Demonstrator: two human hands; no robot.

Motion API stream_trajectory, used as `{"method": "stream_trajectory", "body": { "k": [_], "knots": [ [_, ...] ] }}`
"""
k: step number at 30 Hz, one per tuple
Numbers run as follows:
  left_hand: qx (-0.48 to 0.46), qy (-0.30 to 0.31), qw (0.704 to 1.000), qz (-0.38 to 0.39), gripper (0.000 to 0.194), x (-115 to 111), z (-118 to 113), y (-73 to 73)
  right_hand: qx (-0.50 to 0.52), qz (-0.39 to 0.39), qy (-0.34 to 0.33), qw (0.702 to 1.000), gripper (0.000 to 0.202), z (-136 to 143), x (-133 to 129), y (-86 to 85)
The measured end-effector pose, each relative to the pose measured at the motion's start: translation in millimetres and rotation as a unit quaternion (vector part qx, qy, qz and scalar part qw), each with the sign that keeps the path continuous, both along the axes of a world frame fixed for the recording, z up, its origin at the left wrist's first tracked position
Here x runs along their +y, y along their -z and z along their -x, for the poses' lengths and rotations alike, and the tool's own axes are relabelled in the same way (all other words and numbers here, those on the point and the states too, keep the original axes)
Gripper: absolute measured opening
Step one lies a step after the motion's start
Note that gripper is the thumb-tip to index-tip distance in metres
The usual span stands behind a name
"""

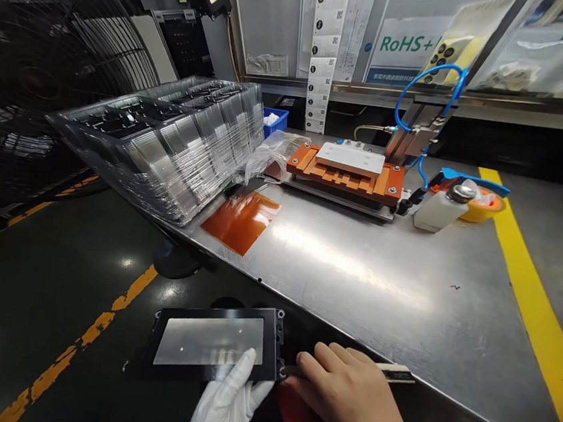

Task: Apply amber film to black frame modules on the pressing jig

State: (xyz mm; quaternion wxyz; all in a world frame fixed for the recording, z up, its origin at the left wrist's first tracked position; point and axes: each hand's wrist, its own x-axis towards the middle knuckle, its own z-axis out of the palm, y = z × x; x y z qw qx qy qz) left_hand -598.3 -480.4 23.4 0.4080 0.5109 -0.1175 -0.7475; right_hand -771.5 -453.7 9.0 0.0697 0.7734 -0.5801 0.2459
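My left hand (pixel 229 400), in a white glove, grips a black-framed panel (pixel 208 376) by its lower right part. The thumb lies on the panel's grey, glossy rectangular window (pixel 197 340). Small lugs with holes stick out at the panel's corners. Bare and closed, my right hand (pixel 343 389) holds a slim tool with a pale handle (pixel 398 374), whose end shows behind the fist. The tool's dark front part reaches the panel's lower right corner; whether it touches there I cannot tell. The panel is held in the air before the table's front edge.
Stacked clear plastic trays (pixel 181 153) with black parts stand at the left of the metal table (pixel 335 270). Nearby lie an orange sheet (pixel 243 220), an orange fixture (pixel 346 174) with blue air hoses, a white bottle (pixel 440 207) and yellow tape (pixel 485 209). A large fan (pixel 50 66) stands left.
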Motion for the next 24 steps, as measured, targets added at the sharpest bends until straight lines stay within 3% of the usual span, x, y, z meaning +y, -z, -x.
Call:
{"method": "stream_trajectory", "body": {
  "k": [3, 11, 17, 24],
  "knots": [
    [0.025, 0.032, 0.998, -0.043, 0.018, -5, -6, -0.8, 0.000, -0.002, -0.015, 1.000, 0.050, 0, -2, 3.4],
    [0.018, 0.103, 0.994, -0.029, 0.017, -13, -17, -12.4, 0.003, 0.026, -0.070, 0.997, 0.049, 1, -8, 11.0],
    [0.060, 0.114, 0.991, -0.034, 0.010, -16, -22, -13.2, -0.003, 0.038, -0.106, 0.994, 0.050, 1, -10, 12.8],
    [0.064, 0.137, 0.987, -0.057, 0.019, -16, -24, -8.4, -0.052, 0.017, -0.053, 0.997, 0.059, -3, -6, 16.3]
  ]
}}
